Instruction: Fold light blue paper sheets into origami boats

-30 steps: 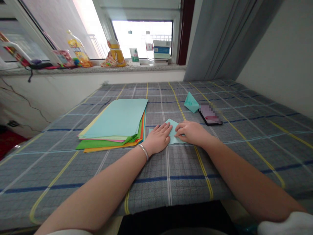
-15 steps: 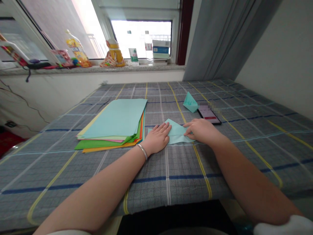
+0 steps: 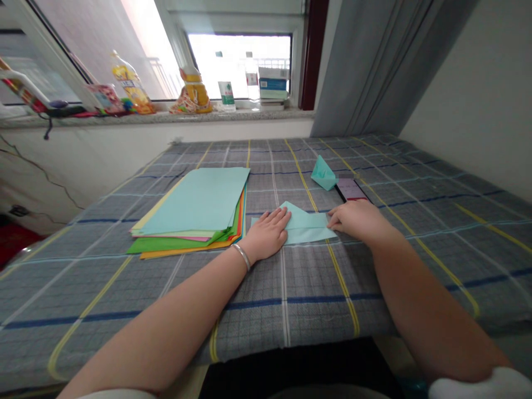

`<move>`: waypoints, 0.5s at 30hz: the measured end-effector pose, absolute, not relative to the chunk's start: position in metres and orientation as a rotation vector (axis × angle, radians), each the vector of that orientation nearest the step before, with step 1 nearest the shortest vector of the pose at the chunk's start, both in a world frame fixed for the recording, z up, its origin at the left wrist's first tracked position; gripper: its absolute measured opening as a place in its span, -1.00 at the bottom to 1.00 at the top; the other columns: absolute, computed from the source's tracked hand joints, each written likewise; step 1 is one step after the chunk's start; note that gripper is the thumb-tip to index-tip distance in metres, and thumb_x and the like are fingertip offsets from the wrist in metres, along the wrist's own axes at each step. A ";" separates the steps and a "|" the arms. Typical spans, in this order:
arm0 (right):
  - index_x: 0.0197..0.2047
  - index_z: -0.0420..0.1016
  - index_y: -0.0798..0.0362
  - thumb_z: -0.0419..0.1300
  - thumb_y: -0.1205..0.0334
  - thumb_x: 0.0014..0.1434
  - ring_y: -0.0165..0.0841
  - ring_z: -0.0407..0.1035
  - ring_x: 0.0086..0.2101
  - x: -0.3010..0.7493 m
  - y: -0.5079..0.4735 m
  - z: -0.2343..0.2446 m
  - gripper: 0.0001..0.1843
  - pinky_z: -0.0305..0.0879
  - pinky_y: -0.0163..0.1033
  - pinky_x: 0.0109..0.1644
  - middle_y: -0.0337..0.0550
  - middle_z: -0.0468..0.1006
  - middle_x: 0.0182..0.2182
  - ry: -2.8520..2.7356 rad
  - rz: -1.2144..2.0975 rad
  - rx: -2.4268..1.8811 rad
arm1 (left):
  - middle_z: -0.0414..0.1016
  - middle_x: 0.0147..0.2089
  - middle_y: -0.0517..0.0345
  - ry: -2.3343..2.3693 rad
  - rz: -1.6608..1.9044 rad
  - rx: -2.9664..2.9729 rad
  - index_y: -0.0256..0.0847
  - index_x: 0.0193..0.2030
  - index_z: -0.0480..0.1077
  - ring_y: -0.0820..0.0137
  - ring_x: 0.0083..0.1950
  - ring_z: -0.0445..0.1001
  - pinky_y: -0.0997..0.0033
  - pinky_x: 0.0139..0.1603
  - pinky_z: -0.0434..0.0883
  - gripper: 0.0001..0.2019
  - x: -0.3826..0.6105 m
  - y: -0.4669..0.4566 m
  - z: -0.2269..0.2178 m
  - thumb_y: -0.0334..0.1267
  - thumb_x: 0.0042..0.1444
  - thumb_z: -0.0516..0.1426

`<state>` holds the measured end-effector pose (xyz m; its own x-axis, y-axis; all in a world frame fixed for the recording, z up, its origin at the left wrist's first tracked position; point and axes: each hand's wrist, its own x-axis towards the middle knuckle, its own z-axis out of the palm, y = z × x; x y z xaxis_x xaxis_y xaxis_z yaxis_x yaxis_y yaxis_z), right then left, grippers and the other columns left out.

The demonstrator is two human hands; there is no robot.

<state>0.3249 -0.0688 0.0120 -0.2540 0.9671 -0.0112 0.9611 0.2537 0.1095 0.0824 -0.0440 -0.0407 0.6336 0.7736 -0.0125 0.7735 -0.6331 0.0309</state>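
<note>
- Since the folded pale turquoise paper (image 3: 305, 228) lies on a soft checked grey cover (image 3: 316, 310), even pressure from both hands looks like the surest way to stop it creeping across the weave.
- Keeping the fingers flat and the far layers lined up would probably give a cleaner edge than pushing with the fingertips alone.
- Pressure along the folded edge seems better than pressure at a single point, which could leave the paper skewed or buckled.
- Neither hand pinches anything. The left hand (image 3: 266, 235) lies palm down with its fingers lightly spread, and its fingertips rest on the paper's left part.
- The right hand (image 3: 357, 219) is also palm down, its fingers close together, with the fingertips on the paper's right end.
- The paper sits flat between the two hands, around the middle of the cover and toward its right half, with a pointed flap rising toward the window side.
- A stack of coloured paper (image 3: 195, 202) lies just left of the left hand, with a pale turquoise sheet on top.
- Beyond the right hand, a small upright turquoise paper shape (image 3: 323, 173) stands beside a phone (image 3: 351, 189), whose screen is partly blurred.
</note>
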 end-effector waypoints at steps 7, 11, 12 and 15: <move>-0.25 0.63 -0.08 0.09 0.20 0.16 -0.22 0.46 -0.24 0.331 -0.055 0.004 -0.75 0.23 -0.20 -0.21 -0.10 0.62 -0.24 2.305 0.038 2.235 | -0.19 0.46 -0.05 1.313 0.007 2.786 -0.35 0.40 -0.09 0.25 0.45 -0.16 0.10 0.40 -0.08 -0.44 0.082 -0.043 -0.040 -0.26 0.27 -0.21; -0.22 0.58 0.02 0.05 0.20 0.22 -0.31 0.42 -0.21 0.311 -0.044 -0.010 -0.74 0.23 -0.28 -0.17 -0.10 0.59 -0.22 2.745 -0.110 2.249 | -0.11 0.44 -0.04 1.301 0.084 2.756 -0.32 0.39 -0.02 0.26 0.44 -0.10 0.10 0.39 -0.05 -0.45 0.083 -0.040 -0.041 -0.25 0.27 -0.18; -0.23 0.56 0.02 0.07 0.19 0.22 -0.33 0.42 -0.25 0.305 -0.043 -0.014 -0.76 0.23 -0.29 -0.20 -0.13 0.58 -0.25 2.812 -0.206 2.195 | -0.08 0.44 -0.04 1.307 0.114 2.741 -0.31 0.38 0.00 0.25 0.44 -0.07 0.10 0.39 -0.03 -0.46 0.083 -0.039 -0.041 -0.22 0.28 -0.17; -0.27 0.53 0.01 0.14 0.14 0.17 -0.36 0.39 -0.35 0.287 -0.039 -0.024 -0.82 0.18 -0.30 -0.31 -0.19 0.56 -0.37 2.831 -0.413 2.056 | 0.05 0.40 -0.02 1.330 0.232 2.701 -0.26 0.34 0.11 0.25 0.40 0.04 0.14 0.36 0.04 -0.49 0.085 -0.036 -0.044 -0.12 0.32 -0.18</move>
<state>0.2875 -0.0389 -0.0235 -0.2715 0.9478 0.1671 0.8604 0.3169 -0.3991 0.0846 -0.0356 -0.0437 0.6018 0.7943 0.0835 0.7755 -0.6061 0.1765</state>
